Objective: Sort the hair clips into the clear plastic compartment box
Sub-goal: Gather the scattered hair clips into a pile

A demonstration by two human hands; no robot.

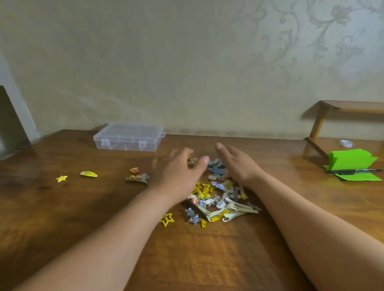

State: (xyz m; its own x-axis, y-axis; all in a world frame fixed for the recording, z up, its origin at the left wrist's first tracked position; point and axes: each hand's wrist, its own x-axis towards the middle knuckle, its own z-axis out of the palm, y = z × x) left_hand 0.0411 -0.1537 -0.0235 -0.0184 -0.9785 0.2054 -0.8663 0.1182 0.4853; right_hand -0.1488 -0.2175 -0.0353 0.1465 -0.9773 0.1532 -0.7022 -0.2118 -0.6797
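A pile of hair clips [219,200] in yellow, cream, grey and blue lies on the wooden table [56,221]. My left hand [179,168] hovers over the pile's far left edge, fingers spread, holding nothing. My right hand [237,162] is on the pile's far right side, flat and open. The clear plastic compartment box [128,137] stands closed at the back, left of the hands. Loose clips lie to the left: a yellow star [61,178], a yellow oval clip [88,174], a small red-yellow one [134,170] and a grey-yellow one [138,178].
A green paper pad [350,165] with a black pen [354,171] across it sits at the right. A small white ring [346,143] lies behind it. A wooden stand [351,113] is at the back right, against the patterned wall.
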